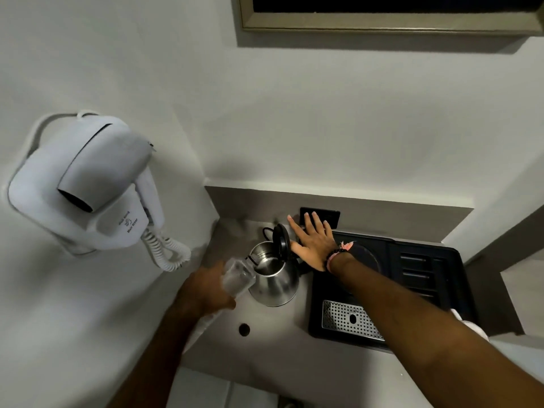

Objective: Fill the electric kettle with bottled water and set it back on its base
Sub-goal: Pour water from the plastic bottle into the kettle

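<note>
A steel electric kettle (pixel 276 278) stands on the grey counter (pixel 273 343) with its black lid (pixel 280 240) flipped up. My left hand (pixel 203 293) grips a clear plastic water bottle (pixel 237 278), tilted with its mouth at the kettle's open rim. My right hand (pixel 313 241) hovers flat with fingers spread just right of the lid, touching nothing I can make out. A round recess on the black tray (pixel 368 256), partly under my wrist, looks like the kettle's base.
The black tray (pixel 418 278) with a perforated metal drip grate (pixel 350 320) fills the counter's right side. A black wall socket (pixel 331 216) sits behind my right hand. A white wall-mounted hair dryer (pixel 88 187) with a coiled cord hangs at left. A small round hole (pixel 244 329) marks the counter.
</note>
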Tool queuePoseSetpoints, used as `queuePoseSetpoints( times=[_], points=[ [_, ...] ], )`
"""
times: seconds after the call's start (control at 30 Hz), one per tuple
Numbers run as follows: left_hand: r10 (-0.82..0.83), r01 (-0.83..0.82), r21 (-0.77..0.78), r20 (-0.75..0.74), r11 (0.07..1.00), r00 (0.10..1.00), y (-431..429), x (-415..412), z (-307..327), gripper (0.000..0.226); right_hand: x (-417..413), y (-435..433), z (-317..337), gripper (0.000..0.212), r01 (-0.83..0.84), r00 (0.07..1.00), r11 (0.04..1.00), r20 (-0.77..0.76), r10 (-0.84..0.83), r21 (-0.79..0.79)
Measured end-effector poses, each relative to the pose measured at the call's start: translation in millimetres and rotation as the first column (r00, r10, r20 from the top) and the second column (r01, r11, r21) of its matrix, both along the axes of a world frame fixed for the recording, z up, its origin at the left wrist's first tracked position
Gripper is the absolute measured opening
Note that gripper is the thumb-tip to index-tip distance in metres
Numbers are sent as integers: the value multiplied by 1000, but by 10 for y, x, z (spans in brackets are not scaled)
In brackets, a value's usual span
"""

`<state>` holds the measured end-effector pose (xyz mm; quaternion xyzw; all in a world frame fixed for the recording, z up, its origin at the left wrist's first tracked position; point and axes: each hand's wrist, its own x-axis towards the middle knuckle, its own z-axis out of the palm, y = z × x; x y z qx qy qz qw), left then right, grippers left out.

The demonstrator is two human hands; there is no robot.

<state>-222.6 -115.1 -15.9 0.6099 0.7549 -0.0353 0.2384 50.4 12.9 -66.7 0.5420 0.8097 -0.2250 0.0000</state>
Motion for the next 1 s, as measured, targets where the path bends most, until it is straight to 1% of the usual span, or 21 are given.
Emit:
queuePoseSetpoints(
  times=[0.13,0.33,0.47,0.63,0.8,1.0],
  points=[
    [-5,4,-27,-60,1000,998,-9,28,60,89,1,9,8,71,-13,1000,1000,23,13,10],
    [-11,1,-81,-131,997,991,-21,71,192,76,8,-2,-8,74,-9,1000,1000,9,9,1],
    [-25,15,-65,-146,998,989,-6,108,257,72,11,12,-30,73,-11,1000,1000,4,11,-5],
    [-25,15,-67,-152,998,988,5,133,293,57,21,17,-43,79,-6,1000,1000,-11,6,-14],
    [-13,4,-85,-111,996,994,32,127,276,63,26,13,-35,79,-7,1000,1000,-14,6,-21],
    [-17,6,-84,-127,996,992,-3,78,234,75,23,6,-17,77,-1,1000,1000,-12,1,-23]
  ],
)
